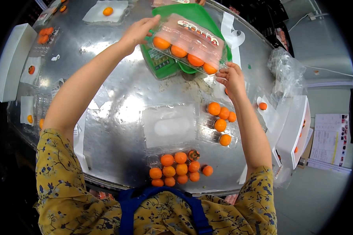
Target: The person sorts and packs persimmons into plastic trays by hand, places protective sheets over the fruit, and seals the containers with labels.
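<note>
A closed clear plastic box (188, 45) of orange fruit, with a pink-tinted lid and a label, is held between both hands over a green scale (161, 62). My left hand (139, 31) grips its upper left end. At its lower right corner, my right hand (232, 76) pinches the edge with bent fingers. Below, an open clear tray (170, 125) with a white liner lies on the metal table. Nearer my body stands a tray of several orange fruits (181, 169), with one loose fruit (207, 170) beside it.
Another clear tray (208, 133) with several fruits lies right of the lined tray. White bins (13, 62) stand at the left and right (292, 129). Crumpled plastic (284, 70) lies at the right edge. Part of another person's hand (201, 2) shows at the top.
</note>
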Motion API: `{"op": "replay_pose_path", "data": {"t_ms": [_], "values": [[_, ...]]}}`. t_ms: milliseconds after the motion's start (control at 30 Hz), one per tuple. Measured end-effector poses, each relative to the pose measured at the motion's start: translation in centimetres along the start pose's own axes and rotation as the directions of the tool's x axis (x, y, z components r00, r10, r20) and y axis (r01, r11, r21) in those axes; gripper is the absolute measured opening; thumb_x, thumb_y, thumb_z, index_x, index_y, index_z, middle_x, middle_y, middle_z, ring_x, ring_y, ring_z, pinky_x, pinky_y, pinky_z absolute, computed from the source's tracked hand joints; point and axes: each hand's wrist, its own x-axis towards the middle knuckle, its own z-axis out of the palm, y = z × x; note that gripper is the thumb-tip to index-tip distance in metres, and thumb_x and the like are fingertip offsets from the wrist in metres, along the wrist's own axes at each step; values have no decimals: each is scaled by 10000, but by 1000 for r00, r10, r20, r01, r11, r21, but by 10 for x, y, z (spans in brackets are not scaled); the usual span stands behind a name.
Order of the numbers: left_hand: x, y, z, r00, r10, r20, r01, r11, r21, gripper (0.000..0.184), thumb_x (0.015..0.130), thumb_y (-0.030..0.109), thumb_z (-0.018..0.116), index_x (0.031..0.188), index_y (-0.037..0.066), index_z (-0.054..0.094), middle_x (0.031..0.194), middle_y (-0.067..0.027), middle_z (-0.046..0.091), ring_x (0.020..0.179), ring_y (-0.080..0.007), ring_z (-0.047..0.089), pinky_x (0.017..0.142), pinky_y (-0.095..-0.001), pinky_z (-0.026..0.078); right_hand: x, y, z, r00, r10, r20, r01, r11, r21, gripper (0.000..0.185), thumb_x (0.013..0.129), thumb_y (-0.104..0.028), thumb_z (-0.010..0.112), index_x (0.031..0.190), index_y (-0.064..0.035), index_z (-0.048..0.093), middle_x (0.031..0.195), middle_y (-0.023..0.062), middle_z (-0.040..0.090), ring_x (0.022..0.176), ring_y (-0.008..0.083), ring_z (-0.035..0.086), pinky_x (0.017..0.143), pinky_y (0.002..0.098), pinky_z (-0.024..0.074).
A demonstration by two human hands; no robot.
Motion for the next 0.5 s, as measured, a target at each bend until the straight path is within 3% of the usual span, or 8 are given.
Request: {"op": "replay_pose_path", "data": {"t_ms": [100,167,300,400,500], "values": [[15,-1,1,988,-128,89,137,985,-104,765,800,614,505,1313,53,413,1267,-173,424,1111,-263,437,879,-416,414,21,-2,-8,998,51,39,-56,990,131,334,884,-232,463,1115,10,456,889,98,547,711,189,563,616,299,471],[23,3,2,988,-110,107,120,989,-87,763,806,608,501,1322,56,398,1284,-172,399,1129,-273,415,889,-421,401,24,-8,-6,998,57,30,-60,995,84,330,883,-242,466,1110,-3,472,873,84,543,719,181,561,628,303,468],[21,12,0,997,-66,38,69,994,-81,766,792,648,494,1298,76,440,1277,-152,420,1073,-241,462,887,-393,399,17,-17,-10,1000,28,14,-25,989,-147,302,886,-247,462,1092,-31,506,880,68,546,724,163,559,616,281,459],[16,7,0,992,-129,17,130,987,-94,758,793,637,507,1289,67,445,1257,-164,433,1093,-237,464,886,-397,397,14,-3,-15,997,16,76,7,957,-290,280,888,-250,456,1066,-46,525,884,61,546,729,152,562,609,262,454],[10,11,4,973,-211,98,226,958,-177,751,794,623,517,1291,65,441,1253,-171,441,1106,-231,470,901,-410,392,12,-2,-10,987,111,114,-107,993,-47,345,919,-323,428,1075,-27,508,910,92,575,752,169,588,631,284,489]]}}
